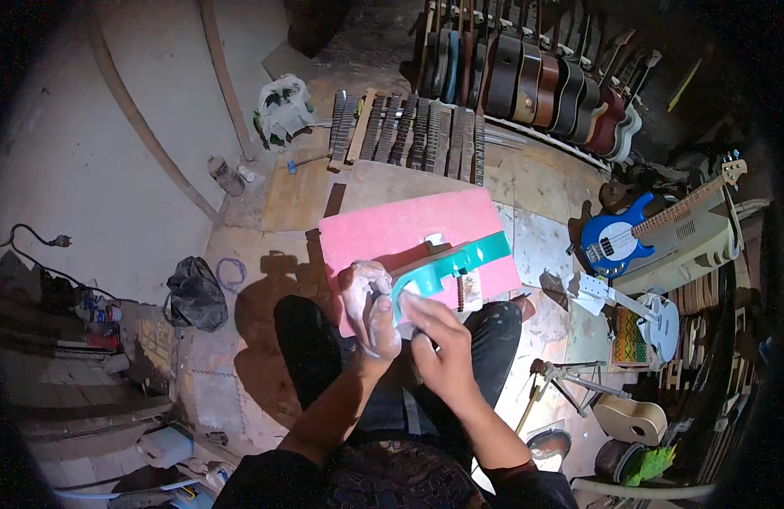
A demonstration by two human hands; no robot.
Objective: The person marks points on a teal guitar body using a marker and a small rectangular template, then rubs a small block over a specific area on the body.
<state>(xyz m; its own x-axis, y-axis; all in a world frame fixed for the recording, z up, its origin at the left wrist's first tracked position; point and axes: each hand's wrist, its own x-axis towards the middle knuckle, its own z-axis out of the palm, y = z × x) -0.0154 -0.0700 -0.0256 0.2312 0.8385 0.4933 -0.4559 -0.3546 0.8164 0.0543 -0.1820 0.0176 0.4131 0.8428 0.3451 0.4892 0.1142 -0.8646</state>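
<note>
A glossy teal-green shaped piece point(487, 249), with a curved end, a straight bar and a notched edge, is held tilted above a pink board point(371, 225). My left hand point(364, 305), dusted white, curls round its curved near end. My right hand point(440, 333) presses against the same end with bent fingers. Pale residue covers its fingertips; whether a small pad or cloth lies under them I cannot make out. The pink board lies in front of my knees, with a small white block point(433, 241) and a coil spring point(460, 294) by the green piece.
Several fretted guitar necks point(400, 131) lie in a row beyond the board. Guitars point(527, 81) hang on a rack at the back. At right are a blue bass guitar point(616, 235), a white guitar point(659, 327) and a metal stand point(570, 373). A black plastic bag point(195, 294) lies left.
</note>
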